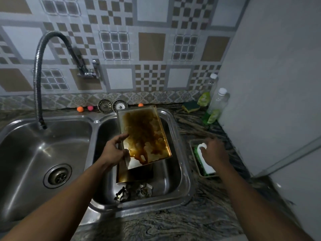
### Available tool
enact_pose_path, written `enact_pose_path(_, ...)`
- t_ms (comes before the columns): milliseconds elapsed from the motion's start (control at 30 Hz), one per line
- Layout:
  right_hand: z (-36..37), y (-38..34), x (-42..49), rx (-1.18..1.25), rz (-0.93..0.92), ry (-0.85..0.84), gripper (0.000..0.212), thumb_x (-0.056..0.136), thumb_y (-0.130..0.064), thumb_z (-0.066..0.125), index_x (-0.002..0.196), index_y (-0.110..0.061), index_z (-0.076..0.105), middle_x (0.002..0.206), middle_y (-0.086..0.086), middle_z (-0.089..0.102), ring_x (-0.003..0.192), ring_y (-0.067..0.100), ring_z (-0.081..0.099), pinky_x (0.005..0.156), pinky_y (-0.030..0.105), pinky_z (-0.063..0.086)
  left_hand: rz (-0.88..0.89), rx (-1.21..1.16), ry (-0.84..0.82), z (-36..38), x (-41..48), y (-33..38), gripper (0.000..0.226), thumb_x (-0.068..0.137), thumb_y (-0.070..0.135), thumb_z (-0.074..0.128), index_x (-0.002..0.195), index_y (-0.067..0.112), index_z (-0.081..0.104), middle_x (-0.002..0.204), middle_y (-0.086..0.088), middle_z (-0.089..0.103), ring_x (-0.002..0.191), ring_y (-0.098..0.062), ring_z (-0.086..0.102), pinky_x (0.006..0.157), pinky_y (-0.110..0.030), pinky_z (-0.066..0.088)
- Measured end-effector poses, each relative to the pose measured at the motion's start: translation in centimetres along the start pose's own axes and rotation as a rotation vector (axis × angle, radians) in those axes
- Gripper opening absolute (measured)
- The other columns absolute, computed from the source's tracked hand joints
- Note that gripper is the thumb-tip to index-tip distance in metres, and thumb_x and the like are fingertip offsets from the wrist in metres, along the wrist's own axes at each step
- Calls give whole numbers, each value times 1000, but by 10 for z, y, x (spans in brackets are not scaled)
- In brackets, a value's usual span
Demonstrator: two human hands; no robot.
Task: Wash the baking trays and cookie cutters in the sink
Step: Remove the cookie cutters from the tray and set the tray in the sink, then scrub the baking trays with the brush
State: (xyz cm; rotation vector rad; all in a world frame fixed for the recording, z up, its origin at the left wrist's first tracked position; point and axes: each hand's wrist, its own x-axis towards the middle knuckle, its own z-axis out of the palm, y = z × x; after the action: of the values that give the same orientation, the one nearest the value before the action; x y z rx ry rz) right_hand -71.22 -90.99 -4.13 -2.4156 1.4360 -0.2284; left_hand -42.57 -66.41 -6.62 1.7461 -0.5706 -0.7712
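My left hand (115, 149) grips the left edge of a baking tray (144, 134) stained with brown residue and holds it tilted over the right sink basin (180, 164). Under it a second dark tray (135, 177) lies in that basin, and several metal cookie cutters (133, 193) sit at the basin's near end. My right hand (214, 152) reaches over a white-handled scrubbing brush (205, 162) with green bristles that rests in a small tray (195, 159) on the counter. Its fingers touch the brush handle; whether they curl round it is unclear.
The left sink basin (34, 153) has a drain and a flexible tap hose (37, 87) above it. Two sink strainers (112, 106) lean at the wall. A green sponge (191, 106) and two clear bottles (217, 103) stand at the back right. A grey wall (269, 84) closes the right side.
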Motion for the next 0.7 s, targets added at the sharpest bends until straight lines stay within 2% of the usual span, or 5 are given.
enact_pose_path(100, 4, 21, -19, 27, -9, -72, 41, 94, -27, 60, 132, -14, 53, 130, 15, 52, 116, 33, 52, 91, 38, 46, -20, -11, 7, 9, -1, 5, 68, 83, -15, 62, 135, 28, 54, 146, 3, 44, 128, -31, 51, 88, -47, 58)
enact_pose_path(200, 15, 25, -28, 96, -12, -81, 39, 98, -23, 52, 136, -17, 49, 136, 10, 51, 116, 29, 53, 92, 39, 47, -19, -21, 18, 16, -3, 8, 68, 84, -17, 60, 138, 24, 52, 147, 2, 44, 128, -32, 51, 88, -44, 58)
enact_pose_path(367, 25, 23, -33, 42, -38, -1, 29, 100, -22, 47, 128, -18, 48, 131, 5, 56, 108, 26, 59, 79, 38, 51, -14, -10, 22, 20, -9, 7, 68, 86, -17, 57, 139, 25, 51, 147, 1, 44, 129, -28, 51, 89, -43, 57)
enact_pose_path(533, 16, 20, -27, 102, 15, 21, 30, 103, -23, 40, 131, -15, 47, 132, 10, 56, 112, 29, 57, 80, 37, 48, -27, -9, 19, 17, -16, 4, 68, 88, -16, 55, 139, 28, 50, 149, 2, 42, 134, -27, 45, 95, -48, 54)
enact_pose_path(700, -1, 13, -26, 177, 26, 102, 33, 103, -28, 39, 131, -15, 52, 127, 13, 60, 109, 33, 57, 80, 39, 48, -10, -17, 27, 13, -20, 10, 65, 89, -14, 53, 140, 27, 50, 152, 1, 39, 139, -24, 38, 97, -45, 53)
